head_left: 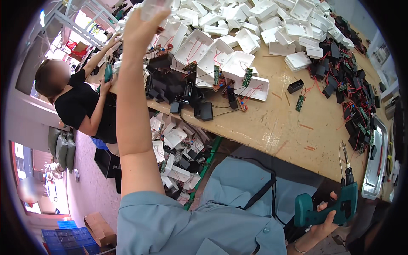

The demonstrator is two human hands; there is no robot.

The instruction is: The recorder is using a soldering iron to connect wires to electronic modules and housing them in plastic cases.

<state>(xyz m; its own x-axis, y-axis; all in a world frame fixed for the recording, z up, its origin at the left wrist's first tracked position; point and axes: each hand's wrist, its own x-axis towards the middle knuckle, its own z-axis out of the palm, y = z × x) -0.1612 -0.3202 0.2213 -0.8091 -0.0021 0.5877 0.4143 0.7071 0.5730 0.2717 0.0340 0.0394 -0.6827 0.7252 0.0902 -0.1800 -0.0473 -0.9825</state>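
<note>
The work looks well under way but unfinished: red wires show in or across at least three of the nearer white plastic housings [251, 88], while the heap behind looks mostly bare. Black boxes with wired boards [357, 129] are massed on the right of the counter [272, 127], seemingly left to deal with. Below the counter, a mixed heap [175, 138] holds more of both; whether those are finished cannot be told.

The right grip [327, 216] is wrapped around one green pistol-shaped tool [302, 208], apparently a soldering gun, just off the counter's near edge, tip up. The left grip [142, 29], far forward, pinches one pale translucent piece [154, 9], too blurred to name.

One small black box [295, 86] and one green circuit board [300, 103] lie apart mid-counter; one metal tray [368, 187] sits at right. Housings and massed boxes overlap beyond counting. One nearby co-worker [78, 102] holds one similar green tool [108, 73].
</note>
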